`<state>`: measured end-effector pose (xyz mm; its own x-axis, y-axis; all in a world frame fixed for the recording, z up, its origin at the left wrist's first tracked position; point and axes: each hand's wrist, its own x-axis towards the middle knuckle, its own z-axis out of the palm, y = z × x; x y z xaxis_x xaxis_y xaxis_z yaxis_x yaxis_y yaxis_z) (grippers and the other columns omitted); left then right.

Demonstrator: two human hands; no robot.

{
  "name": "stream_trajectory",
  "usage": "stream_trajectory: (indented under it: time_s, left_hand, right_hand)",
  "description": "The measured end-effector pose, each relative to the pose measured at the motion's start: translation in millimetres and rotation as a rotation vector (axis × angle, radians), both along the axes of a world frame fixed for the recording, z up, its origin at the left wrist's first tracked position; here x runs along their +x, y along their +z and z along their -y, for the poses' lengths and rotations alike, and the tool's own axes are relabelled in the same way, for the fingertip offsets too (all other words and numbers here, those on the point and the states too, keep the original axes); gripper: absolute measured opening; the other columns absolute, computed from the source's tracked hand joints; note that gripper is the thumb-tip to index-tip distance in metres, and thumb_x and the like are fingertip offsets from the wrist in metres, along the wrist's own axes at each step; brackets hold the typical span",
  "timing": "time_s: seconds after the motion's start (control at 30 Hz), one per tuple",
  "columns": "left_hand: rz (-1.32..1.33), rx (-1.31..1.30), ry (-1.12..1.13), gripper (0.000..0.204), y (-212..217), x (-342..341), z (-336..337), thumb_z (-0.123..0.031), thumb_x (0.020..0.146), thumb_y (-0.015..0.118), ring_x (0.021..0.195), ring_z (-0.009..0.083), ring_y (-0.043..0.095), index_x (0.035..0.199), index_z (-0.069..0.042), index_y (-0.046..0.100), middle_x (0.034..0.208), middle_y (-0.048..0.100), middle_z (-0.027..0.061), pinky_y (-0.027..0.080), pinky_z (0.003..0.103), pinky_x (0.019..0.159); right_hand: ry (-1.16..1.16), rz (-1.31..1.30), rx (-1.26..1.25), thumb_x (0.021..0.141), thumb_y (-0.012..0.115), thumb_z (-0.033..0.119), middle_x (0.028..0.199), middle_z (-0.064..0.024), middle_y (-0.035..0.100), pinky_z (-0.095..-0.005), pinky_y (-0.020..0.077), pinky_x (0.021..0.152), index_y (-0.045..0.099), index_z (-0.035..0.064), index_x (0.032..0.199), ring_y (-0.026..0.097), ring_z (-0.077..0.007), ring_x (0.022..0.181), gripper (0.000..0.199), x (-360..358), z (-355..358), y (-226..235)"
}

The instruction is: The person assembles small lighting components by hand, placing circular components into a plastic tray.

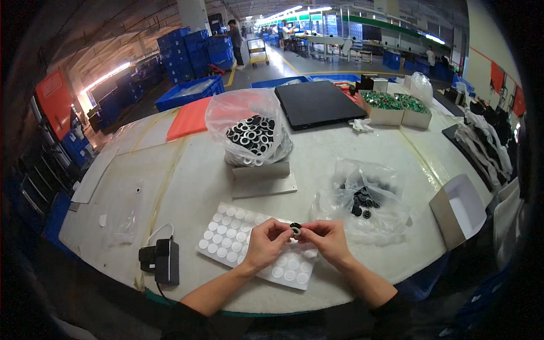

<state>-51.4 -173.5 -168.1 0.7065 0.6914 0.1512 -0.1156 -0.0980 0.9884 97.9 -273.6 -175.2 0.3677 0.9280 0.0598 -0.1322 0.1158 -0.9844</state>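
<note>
Both hands meet over a white tray (212,237) of round white pieces set in rows. Between the fingertips of my left hand (265,243) and my right hand (328,241) is a small black ring-shaped part (296,229) with a pale silvery face. Each hand pinches it from its own side; the fingers partly cover it. Beyond the tray, a clear plastic bag (229,110) full of black-and-silver rings (252,135) rests on a metal stand (263,184). To the right of my hands lies an opened clear bag (385,224) with small black round parts (364,199).
A black power adapter (167,260) with a cable sits at the front left. Farther back are a black flat panel (320,105), boxes of green circuit boards (382,116) and a red sheet (190,119). An open white carton (458,209) stands at the right edge.
</note>
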Motion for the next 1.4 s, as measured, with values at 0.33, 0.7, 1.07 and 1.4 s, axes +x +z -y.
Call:
stream_trajectory:
  time_s: [0.33, 0.7, 1.07, 1.4]
  left_hand:
    - [0.020, 0.058, 0.074, 0.011, -1, -2, 7, -0.002, 0.084, 0.065, 0.079, 0.0132, 0.064, 0.090, 0.005, 0.059, 0.087, 0.067, 0.0119, 0.054, 0.025, 0.071]
    - [0.003, -0.064, -0.076, 0.016, 4, -4, 2, -0.002, 0.085, 0.061, 0.076, 0.0132, 0.063, 0.098, 0.005, 0.065, 0.089, 0.067, 0.0101, 0.052, 0.024, 0.070]
    - [-0.004, -0.072, -0.113, 0.017, 4, -2, 3, -0.005, 0.085, 0.063, 0.081, 0.0108, 0.061, 0.101, 0.003, 0.065, 0.090, 0.066, 0.0066, 0.050, 0.023, 0.074]
    - [-0.078, 0.321, -0.304, 0.023, 5, -7, -7, 0.003, 0.080, 0.064, 0.088, 0.0139, 0.061, 0.103, 0.003, 0.066, 0.091, 0.065, 0.0097, 0.049, 0.024, 0.077]
  right_hand:
    - [0.057, -0.056, 0.030, 0.083, 0.067, 0.005, 0.088, -0.0116, 0.068, -0.0266, 0.0554, 0.069, 0.063, -0.0073, 0.101, 0.066, -0.0156, 0.076, 0.023, 0, 3, -7]
    - [-0.032, 0.018, 0.043, 0.081, 0.068, 0.007, 0.077, -0.0103, 0.068, -0.0245, 0.0537, 0.061, 0.065, -0.0074, 0.091, 0.065, -0.0135, 0.067, 0.018, -3, 3, -15]
    - [-0.090, 0.035, 0.007, 0.080, 0.066, 0.008, 0.066, -0.0053, 0.066, -0.0218, 0.0489, 0.054, 0.067, -0.0056, 0.079, 0.060, -0.0080, 0.059, 0.013, -8, 4, -3]
    - [0.072, 0.507, -0.066, 0.082, 0.062, 0.009, 0.060, -0.0017, 0.061, -0.0210, 0.0462, 0.051, 0.065, -0.0026, 0.073, 0.058, -0.0055, 0.057, 0.015, 12, 5, -12]
